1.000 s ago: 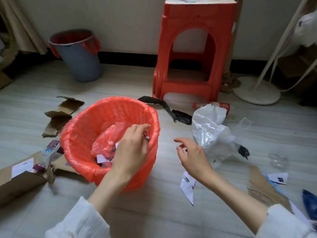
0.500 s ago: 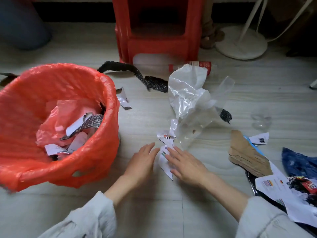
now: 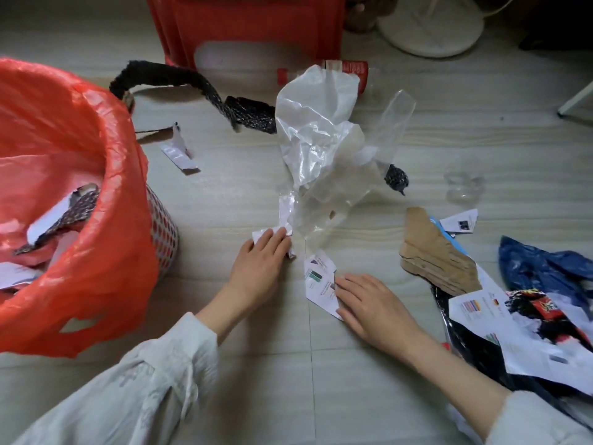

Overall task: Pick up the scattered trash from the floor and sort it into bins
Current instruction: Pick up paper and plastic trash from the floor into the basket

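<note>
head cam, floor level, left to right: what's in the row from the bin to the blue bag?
red bin → left hand → printed paper scrap → right hand → torn cardboard → blue plastic bag

Under our left hand [image 3: 261, 263] we see a crumpled white paper scrap [image 3: 258, 234], its fingers resting on it. A torn printed paper piece [image 3: 319, 282] lies flat beneath our right hand's [image 3: 369, 303] fingertips. Just beyond both hands we find a crumpled clear plastic bag [image 3: 317, 123]. To our left hand's left stands the mesh bin [image 3: 163, 232], lined with an orange bag [image 3: 64, 252] and holding paper scraps.
</note>
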Tool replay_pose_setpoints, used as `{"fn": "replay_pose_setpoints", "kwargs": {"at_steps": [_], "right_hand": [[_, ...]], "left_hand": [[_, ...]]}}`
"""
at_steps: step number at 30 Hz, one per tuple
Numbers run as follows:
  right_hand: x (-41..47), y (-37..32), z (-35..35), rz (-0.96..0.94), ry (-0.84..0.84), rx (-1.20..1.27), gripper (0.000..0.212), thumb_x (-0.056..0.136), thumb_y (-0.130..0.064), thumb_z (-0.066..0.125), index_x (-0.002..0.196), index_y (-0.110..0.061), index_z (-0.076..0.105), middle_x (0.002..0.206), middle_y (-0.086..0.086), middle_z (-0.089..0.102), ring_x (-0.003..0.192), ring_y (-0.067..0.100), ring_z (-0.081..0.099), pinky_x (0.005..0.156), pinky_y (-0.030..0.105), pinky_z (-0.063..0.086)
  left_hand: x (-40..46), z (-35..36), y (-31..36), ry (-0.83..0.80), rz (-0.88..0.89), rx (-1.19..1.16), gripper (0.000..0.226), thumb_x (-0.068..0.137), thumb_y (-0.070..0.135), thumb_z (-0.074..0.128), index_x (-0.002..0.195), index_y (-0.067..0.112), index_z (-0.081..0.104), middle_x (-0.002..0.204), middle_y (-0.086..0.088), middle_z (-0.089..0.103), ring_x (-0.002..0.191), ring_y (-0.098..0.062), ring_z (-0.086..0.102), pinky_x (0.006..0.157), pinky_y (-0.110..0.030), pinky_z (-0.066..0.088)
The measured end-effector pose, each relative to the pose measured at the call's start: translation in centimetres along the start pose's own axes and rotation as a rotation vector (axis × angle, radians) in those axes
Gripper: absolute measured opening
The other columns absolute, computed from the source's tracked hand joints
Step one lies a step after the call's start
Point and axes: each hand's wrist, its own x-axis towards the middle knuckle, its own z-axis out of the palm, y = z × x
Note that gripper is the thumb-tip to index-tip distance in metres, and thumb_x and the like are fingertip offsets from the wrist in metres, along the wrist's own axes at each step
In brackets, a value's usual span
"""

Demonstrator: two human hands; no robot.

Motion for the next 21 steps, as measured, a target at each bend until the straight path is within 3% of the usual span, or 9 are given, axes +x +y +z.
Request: {"fn": "replay_pose_setpoints", "kwargs": {"at_steps": [2, 6, 9, 12, 15, 17, 19, 21], "right_hand": [[0.1, -0.5, 0.0, 0.029, 0.055, 0.013, 0.041, 0.081, -0.036, 0.041, 0.100, -0.013, 0.069, 0.098, -0.001, 0.070, 0.090, 0.019, 0.067, 0.085, 0.029, 0.046], [2.2, -1.9, -1.0, 0.165, 0.049, 0.105, 0.050, 0.078, -0.039, 0.039, 0.112, -0.011, 0.063, 0.090, 0.004, 0.064, 0.076, 0.026, 0.064, 0.061, 0.029, 0.050], [3.8, -3.0, -1.5, 0.293, 0.030, 0.192, 0.055, 0.088, -0.042, 0.045, 0.136, -0.013, 0.041, 0.126, 0.007, 0.048, 0.109, 0.031, 0.050, 0.084, 0.037, 0.044], [5.1, -3.4, -1.6, 0.290, -0.028, 0.112, 0.057, 0.090, -0.038, 0.049, 0.138, -0.011, 0.033, 0.146, 0.006, 0.029, 0.125, 0.029, 0.034, 0.096, 0.037, 0.034], [6.0, -3.7, -1.8, 0.233, -0.071, 0.041, 0.046, 0.090, -0.026, 0.048, 0.131, -0.007, 0.040, 0.140, 0.010, 0.034, 0.124, 0.029, 0.034, 0.093, 0.035, 0.033], [6.3, -3.9, -1.8, 0.247, -0.086, 0.064, 0.042, 0.089, -0.019, 0.049, 0.128, -0.007, 0.041, 0.132, 0.011, 0.039, 0.119, 0.029, 0.036, 0.090, 0.034, 0.035], [6.3, -4.2, -2.0, 0.281, -0.100, 0.117, 0.041, 0.087, -0.016, 0.053, 0.125, -0.006, 0.040, 0.127, 0.012, 0.038, 0.116, 0.031, 0.037, 0.090, 0.035, 0.038], [6.2, -4.3, -2.0, 0.323, -0.129, 0.184, 0.042, 0.086, -0.018, 0.056, 0.122, -0.006, 0.039, 0.127, 0.011, 0.037, 0.116, 0.031, 0.038, 0.092, 0.038, 0.039]], "left_hand": [[-0.9, 0.7, 0.3, 0.020, -0.027, 0.041, 0.070, 0.038, 0.002, 0.072, 0.107, 0.008, 0.064, 0.120, -0.009, 0.062, 0.102, -0.027, 0.064, 0.066, -0.033, 0.053], [-3.4, 1.0, 1.4, 0.035, -0.068, 0.038, 0.059, 0.039, 0.003, 0.068, 0.098, 0.010, 0.065, 0.111, -0.008, 0.064, 0.086, -0.026, 0.066, 0.055, -0.031, 0.047], [-6.0, 0.9, 2.2, 0.009, -0.083, 0.062, 0.050, 0.034, 0.001, 0.072, 0.082, 0.013, 0.064, 0.090, -0.006, 0.064, 0.065, -0.026, 0.062, 0.043, -0.024, 0.034], [-7.0, 1.0, 1.7, -0.009, -0.113, -0.022, 0.036, 0.047, 0.007, 0.080, 0.074, 0.017, 0.058, 0.078, -0.004, 0.057, 0.060, -0.025, 0.056, 0.039, -0.026, 0.032], [-6.2, 0.0, 0.6, -0.027, -0.169, -0.018, 0.041, 0.053, 0.018, 0.084, 0.087, 0.016, 0.061, 0.089, -0.006, 0.057, 0.073, -0.029, 0.056, 0.049, -0.031, 0.038], [-5.5, -0.6, 0.1, -0.068, -0.235, -0.066, 0.067, 0.064, 0.029, 0.079, 0.121, 0.015, 0.048, 0.129, -0.010, 0.045, 0.113, -0.033, 0.047, 0.078, -0.037, 0.044], [-5.0, -0.6, -0.4, -0.156, -0.270, -0.131, 0.085, 0.071, 0.038, 0.074, 0.138, 0.014, 0.028, 0.149, -0.010, 0.020, 0.136, -0.029, 0.021, 0.099, -0.038, 0.033], [-5.1, -0.5, -0.6, -0.143, -0.232, -0.152, 0.075, 0.069, 0.037, 0.075, 0.130, 0.014, 0.037, 0.140, -0.008, 0.030, 0.129, -0.027, 0.030, 0.093, -0.036, 0.034]]}}
